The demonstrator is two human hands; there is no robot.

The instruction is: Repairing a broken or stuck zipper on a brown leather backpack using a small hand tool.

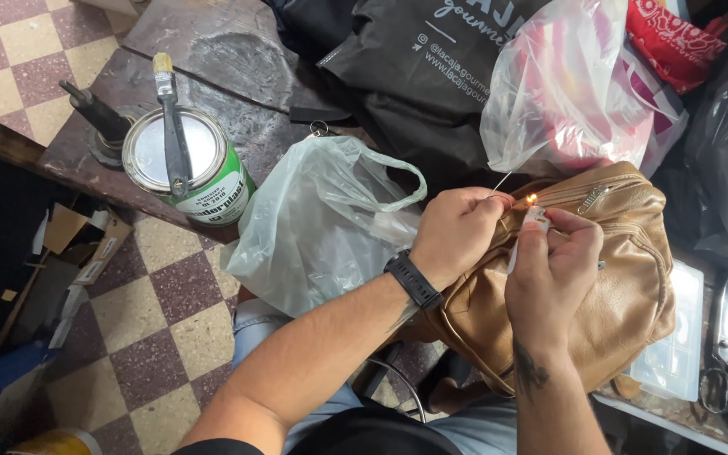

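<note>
Head view looks down on a tan leather backpack (608,286) resting on the person's lap, and everything else sits around it. At the bag's top edge, by the zipper, the left hand (455,232) has its fingers curled tight, pinching a thin thread (501,180) that rises up and away from the seam. A black wristband (413,280) sits on that wrist. Just right of it, the right hand (554,270) is closed around a small white lighter (526,232), thumb on top, with a small flame (532,199) burning right at the bag's seam beside the left fingertips.

Left of the backpack lies a pale green plastic bag (322,223). Farther left stands a closed tin can (185,164) with a brush (172,118) laid across its lid. Above the backpack sit a clear plastic bag (562,88) with pink contents and a black cloth bag (414,76). Right of the backpack are a clear plastic box (676,337) and scissors (725,375).
</note>
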